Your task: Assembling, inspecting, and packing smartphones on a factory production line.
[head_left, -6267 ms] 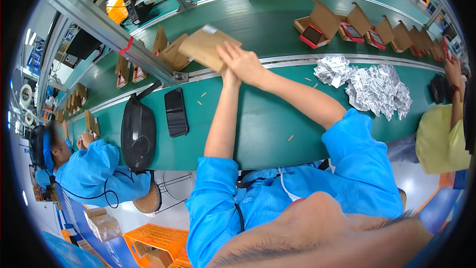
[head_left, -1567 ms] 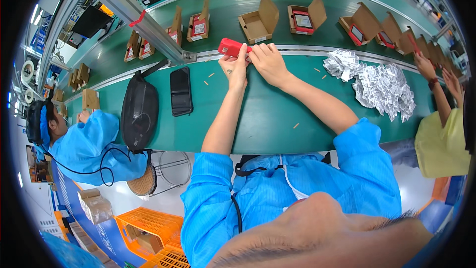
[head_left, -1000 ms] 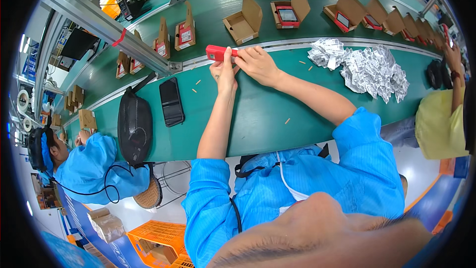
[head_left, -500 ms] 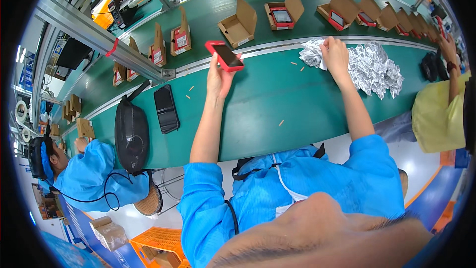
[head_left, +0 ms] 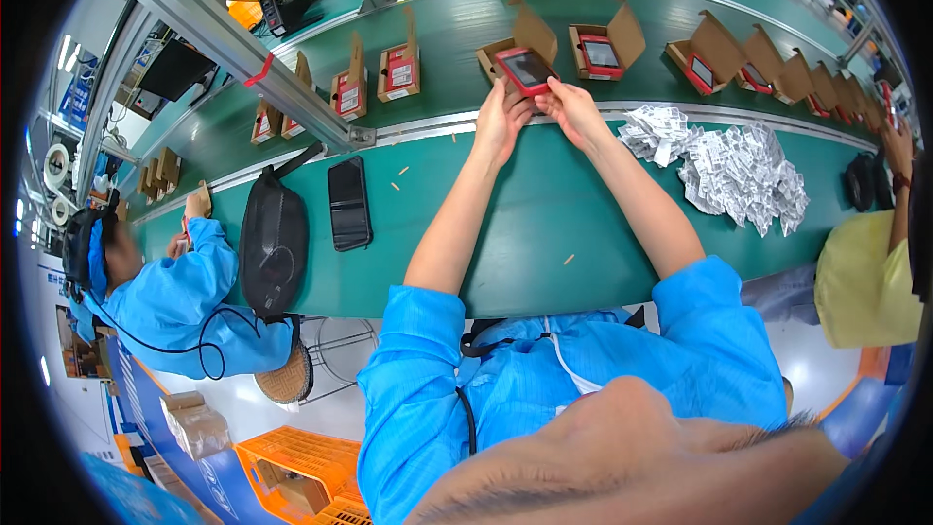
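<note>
A red-framed handheld device [head_left: 528, 71] with a dark screen is held up in front of an open brown cardboard box [head_left: 535, 31]. My left hand [head_left: 501, 121] is closed around its lower left side. At the lower right corner, the fingers of my right hand [head_left: 573, 113] grip the same device. Whether the right fingers also hold something small is hidden. To the right of my right forearm lies a pile of small white printed packets [head_left: 741, 175], with a smaller heap [head_left: 654, 132] beside it.
More open boxes with red devices line the green conveyor, including one box [head_left: 607, 41] close by. A black phone-like case [head_left: 350, 204] and a black mesh pouch [head_left: 273, 243] lie left. Co-workers sit at left, in a blue sleeve [head_left: 180, 282], and right, in yellow [head_left: 865, 282].
The device has moved right and up to the open box. My right hand has left the white packets and come over to the device. The view has shifted slightly.
</note>
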`<state>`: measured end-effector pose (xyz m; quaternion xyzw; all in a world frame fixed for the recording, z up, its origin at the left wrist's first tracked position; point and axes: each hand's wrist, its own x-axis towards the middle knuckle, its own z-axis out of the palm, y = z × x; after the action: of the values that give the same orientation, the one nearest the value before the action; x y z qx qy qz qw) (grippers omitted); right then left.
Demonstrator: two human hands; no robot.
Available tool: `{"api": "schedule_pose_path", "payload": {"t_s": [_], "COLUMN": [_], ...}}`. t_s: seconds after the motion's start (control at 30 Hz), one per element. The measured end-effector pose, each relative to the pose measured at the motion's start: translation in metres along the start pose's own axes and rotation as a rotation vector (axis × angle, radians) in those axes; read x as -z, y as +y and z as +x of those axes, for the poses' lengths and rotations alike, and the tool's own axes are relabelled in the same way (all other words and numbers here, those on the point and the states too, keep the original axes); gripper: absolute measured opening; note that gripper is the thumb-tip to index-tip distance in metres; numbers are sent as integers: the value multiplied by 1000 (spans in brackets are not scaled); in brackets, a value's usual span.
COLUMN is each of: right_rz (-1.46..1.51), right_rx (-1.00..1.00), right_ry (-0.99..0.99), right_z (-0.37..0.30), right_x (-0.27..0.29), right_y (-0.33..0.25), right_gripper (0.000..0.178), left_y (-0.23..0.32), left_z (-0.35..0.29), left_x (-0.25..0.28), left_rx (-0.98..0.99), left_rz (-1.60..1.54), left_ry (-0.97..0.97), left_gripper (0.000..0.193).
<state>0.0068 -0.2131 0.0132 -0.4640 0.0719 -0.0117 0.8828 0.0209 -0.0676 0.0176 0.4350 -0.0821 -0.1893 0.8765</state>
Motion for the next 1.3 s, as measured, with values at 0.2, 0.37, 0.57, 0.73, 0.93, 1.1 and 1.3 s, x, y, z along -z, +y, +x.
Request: {"api": "schedule_pose_path", "payload": {"t_s": [0.2, 0.37, 0.57, 0.73, 0.93, 1.1, 1.3], "right_rz": [-219, -1047, -1233, -1521, -1499, -1379, -701], "right_rx": [-228, 292, 376, 951, 1271, 667, 102], "right_ry": [51, -101, -5, -241, -139, 200, -9], "right_z": [12, 38, 110, 61, 32, 102, 84], "right_x": [-3, -85, -158, -171, -144, -99, -44], "right_y": [13, 48, 51, 58, 45, 29, 58], "right_gripper": [44, 75, 44, 27, 39, 28, 45], "left_y": [32, 62, 61, 66, 34, 68, 69], "left_z": [-22, -14, 22, 16, 18, -23, -54], "left_x": [68, 111, 96, 118, 115, 121, 92], "left_rx": [-209, -455, -551, -511, -342, -184, -215], "left_rz": [246, 384, 606, 188, -253, -377, -112], "left_ry": [354, 633, 680, 532, 169, 114, 155], "left_gripper": [43, 34, 32, 40, 52, 60, 48]}}
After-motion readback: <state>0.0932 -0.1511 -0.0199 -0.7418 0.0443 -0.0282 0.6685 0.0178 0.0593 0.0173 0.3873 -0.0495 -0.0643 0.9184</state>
